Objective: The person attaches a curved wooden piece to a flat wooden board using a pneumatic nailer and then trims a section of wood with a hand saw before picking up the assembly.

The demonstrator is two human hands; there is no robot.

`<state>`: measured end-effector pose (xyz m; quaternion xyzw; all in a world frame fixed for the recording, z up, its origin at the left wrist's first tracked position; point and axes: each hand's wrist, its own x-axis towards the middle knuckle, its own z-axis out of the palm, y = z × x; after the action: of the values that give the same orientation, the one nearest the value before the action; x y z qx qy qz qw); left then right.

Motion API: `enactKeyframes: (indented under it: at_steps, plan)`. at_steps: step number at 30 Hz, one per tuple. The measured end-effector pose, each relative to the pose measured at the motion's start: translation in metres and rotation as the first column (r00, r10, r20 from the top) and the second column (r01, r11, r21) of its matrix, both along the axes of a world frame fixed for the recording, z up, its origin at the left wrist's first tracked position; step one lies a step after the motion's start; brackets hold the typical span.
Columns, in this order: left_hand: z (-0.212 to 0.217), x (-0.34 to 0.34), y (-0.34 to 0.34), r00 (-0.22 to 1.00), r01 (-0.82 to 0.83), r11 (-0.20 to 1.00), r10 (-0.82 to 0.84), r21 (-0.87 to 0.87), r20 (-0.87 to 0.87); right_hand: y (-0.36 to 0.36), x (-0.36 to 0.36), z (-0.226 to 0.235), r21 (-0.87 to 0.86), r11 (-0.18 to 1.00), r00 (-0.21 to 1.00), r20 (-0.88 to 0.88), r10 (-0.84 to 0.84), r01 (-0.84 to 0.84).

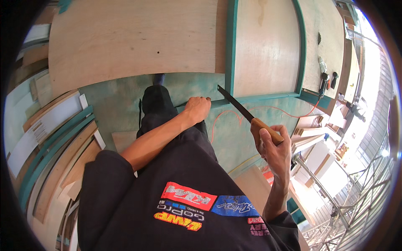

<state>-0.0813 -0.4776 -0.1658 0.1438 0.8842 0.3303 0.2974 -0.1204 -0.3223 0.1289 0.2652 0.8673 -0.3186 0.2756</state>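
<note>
My right hand (274, 146) is wrapped round the wooden handle of a handsaw (240, 109). Its dark, toothed blade slants up and to the left. The blade's tip appears beside the near left corner of a green-edged wooden frame (230, 54); whether it touches the wood I cannot tell. Closed over a green wooden strip (218, 103), my left hand (197, 109) is just in front of my knee. The strip shows on both sides of that hand and leads toward the frame's corner. The left fingertips are mostly hidden.
A large plywood sheet (138, 37) lies ahead at left. Boards and green strips (54, 148) are stacked at my left. An orange hose (268, 107) crosses the green floor to a power tool (323, 83) on the right panel. A metal rack (331, 196) stands at right.
</note>
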Motion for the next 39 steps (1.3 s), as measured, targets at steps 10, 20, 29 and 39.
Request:
enactKeyframes:
  at_steps: [10, 20, 29, 39]
  plan:
    - [-0.002, -0.009, -0.008, 0.999, 0.027, 0.998, -0.024, 0.061, -0.049, -0.02, -0.02, -0.062, 0.068, 0.996, 0.997, 0.045, 0.058, -0.061]
    - [0.002, -0.006, -0.003, 0.999, 0.04, 0.999, -0.041, -0.01, -0.032, -0.044, -0.031, -0.06, 0.103, 0.984, 0.988, 0.058, 0.141, -0.146]
    - [-0.003, -0.008, -0.003, 0.999, 0.025, 0.999, -0.026, -0.022, -0.047, -0.021, -0.016, -0.027, 0.045, 0.994, 0.995, 0.018, 0.095, -0.096]
    - [-0.002, -0.007, -0.001, 1.0, 0.026, 1.0, -0.026, -0.013, -0.003, -0.016, -0.016, -0.001, 0.046, 0.992, 0.993, 0.012, 0.12, -0.12]
